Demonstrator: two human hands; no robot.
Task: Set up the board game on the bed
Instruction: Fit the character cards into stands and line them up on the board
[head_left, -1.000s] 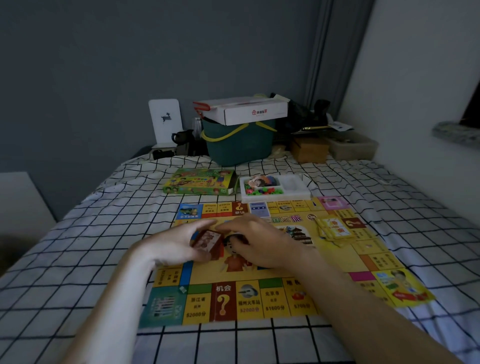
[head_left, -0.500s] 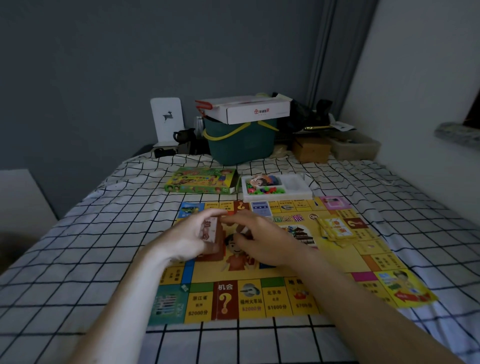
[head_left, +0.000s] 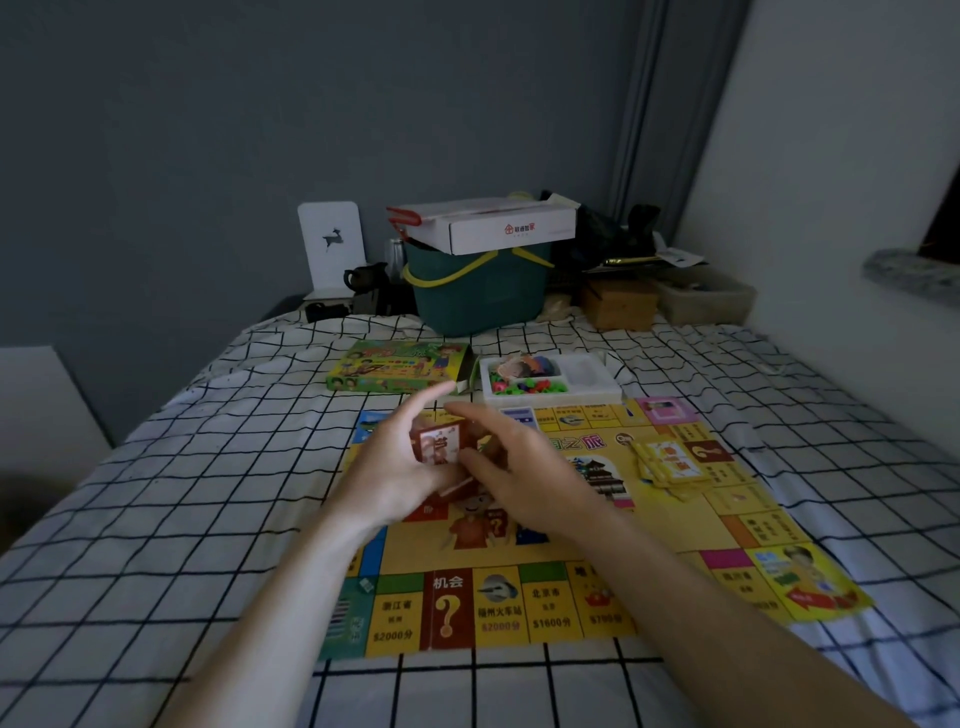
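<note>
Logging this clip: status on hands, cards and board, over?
Left hand grips red card deck; right hand pinches it too. Deck held above the board. Yellow cards already on board. Nothing in the way.

One game board (head_left: 545, 551), two card stacks (head_left: 439, 447) (head_left: 670, 462), two hands (head_left: 395, 467) (head_left: 524, 478)

A bed with a white, black-gridded sheet (head_left: 171, 499) carries a yellow paper game board (head_left: 670, 540). Beyond it lie a green game box (head_left: 395, 366) and a white plastic tray of pieces (head_left: 587, 374).
</note>
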